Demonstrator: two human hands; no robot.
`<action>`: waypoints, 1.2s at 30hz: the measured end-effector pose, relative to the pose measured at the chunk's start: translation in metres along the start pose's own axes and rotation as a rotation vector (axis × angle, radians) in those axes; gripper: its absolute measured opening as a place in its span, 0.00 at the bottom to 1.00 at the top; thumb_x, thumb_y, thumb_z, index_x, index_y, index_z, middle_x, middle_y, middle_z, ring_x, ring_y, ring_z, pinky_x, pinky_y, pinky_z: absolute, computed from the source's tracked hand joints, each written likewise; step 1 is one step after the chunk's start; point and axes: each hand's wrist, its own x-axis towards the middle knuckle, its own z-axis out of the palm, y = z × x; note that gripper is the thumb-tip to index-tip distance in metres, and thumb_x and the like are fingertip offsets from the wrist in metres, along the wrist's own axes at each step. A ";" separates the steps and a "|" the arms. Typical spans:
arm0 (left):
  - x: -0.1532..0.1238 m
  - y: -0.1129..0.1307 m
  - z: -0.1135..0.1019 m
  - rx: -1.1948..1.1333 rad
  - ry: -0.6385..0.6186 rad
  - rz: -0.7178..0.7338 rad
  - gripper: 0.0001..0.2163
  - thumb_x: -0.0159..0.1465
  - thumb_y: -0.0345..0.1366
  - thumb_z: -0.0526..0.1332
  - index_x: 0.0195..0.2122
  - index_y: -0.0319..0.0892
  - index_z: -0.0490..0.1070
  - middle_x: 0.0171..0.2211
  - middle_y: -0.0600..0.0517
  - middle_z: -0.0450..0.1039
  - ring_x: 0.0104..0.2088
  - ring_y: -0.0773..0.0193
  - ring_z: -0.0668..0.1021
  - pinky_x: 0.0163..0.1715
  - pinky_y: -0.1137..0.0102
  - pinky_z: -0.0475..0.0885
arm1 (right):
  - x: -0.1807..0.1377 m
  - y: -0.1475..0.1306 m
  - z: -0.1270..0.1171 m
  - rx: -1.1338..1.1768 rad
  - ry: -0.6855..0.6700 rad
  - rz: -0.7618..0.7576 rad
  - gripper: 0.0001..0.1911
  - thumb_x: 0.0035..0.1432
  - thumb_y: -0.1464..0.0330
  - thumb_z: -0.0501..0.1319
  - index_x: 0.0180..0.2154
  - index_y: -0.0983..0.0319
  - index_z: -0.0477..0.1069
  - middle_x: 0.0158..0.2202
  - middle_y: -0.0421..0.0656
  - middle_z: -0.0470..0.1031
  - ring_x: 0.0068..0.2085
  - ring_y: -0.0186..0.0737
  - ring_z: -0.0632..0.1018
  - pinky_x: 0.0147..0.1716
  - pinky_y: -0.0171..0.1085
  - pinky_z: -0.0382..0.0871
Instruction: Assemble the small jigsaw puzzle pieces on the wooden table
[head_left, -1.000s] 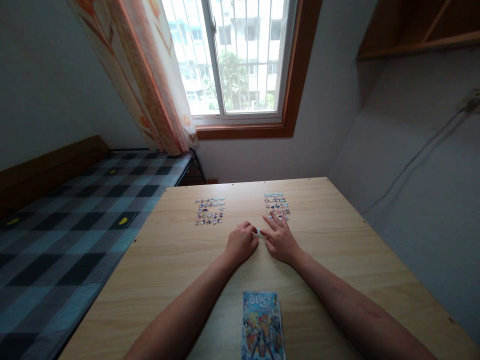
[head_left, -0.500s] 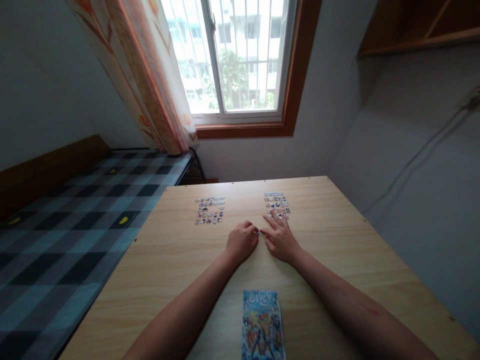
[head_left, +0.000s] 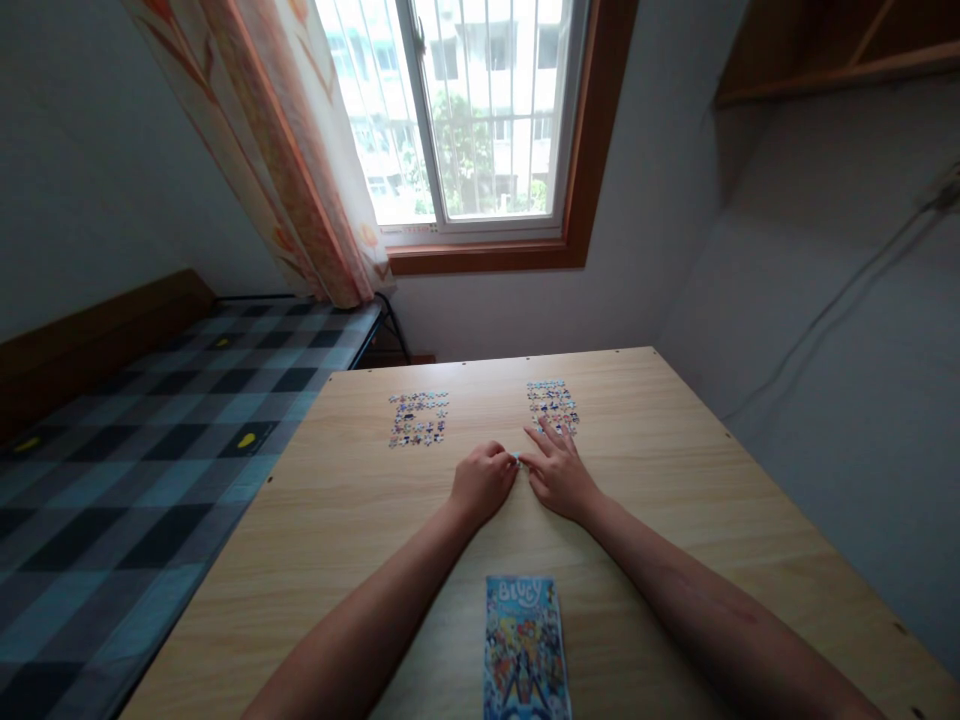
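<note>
A small light-blue jigsaw puzzle piece lies on the table between my hands. My left hand is closed, its curled fingertips pinching the left side of that piece. From the other side, the thumb tip of my right hand touches it, while the other fingers stretch forward and apart. Whether it is one piece or two joined is too small to tell. Beyond my right fingertips are rows of puzzle pieces, partly covered by that hand. Another group of puzzle pieces lies in rows to the left.
A colourful picture sheet marked "Bluey" lies between my forearms on the wooden table. On the left stands a bed with a checked cover. A curtain hangs beside the window; a wall shelf juts out at upper right.
The view has shifted very slightly. Both hands keep their place around the small piece, with no clear change in grip.
</note>
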 end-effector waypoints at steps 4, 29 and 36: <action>0.000 0.000 0.000 0.028 -0.012 0.012 0.10 0.69 0.39 0.56 0.38 0.45 0.78 0.40 0.48 0.76 0.41 0.61 0.76 0.42 0.68 0.71 | 0.000 0.000 0.000 -0.002 0.031 -0.005 0.14 0.60 0.72 0.60 0.47 0.57 0.78 0.67 0.51 0.61 0.71 0.58 0.51 0.65 0.67 0.44; -0.002 0.001 0.000 0.032 -0.007 0.038 0.11 0.70 0.41 0.57 0.41 0.47 0.79 0.40 0.48 0.76 0.41 0.59 0.76 0.42 0.67 0.70 | -0.001 0.008 0.000 0.043 0.152 0.044 0.18 0.56 0.77 0.59 0.43 0.56 0.82 0.70 0.45 0.55 0.71 0.56 0.50 0.67 0.65 0.40; -0.003 -0.001 0.002 0.042 0.020 0.077 0.10 0.69 0.39 0.58 0.39 0.48 0.80 0.40 0.50 0.76 0.39 0.62 0.76 0.40 0.69 0.70 | -0.003 0.008 0.002 0.043 0.114 0.019 0.16 0.55 0.76 0.61 0.39 0.54 0.83 0.70 0.44 0.55 0.71 0.58 0.50 0.66 0.66 0.41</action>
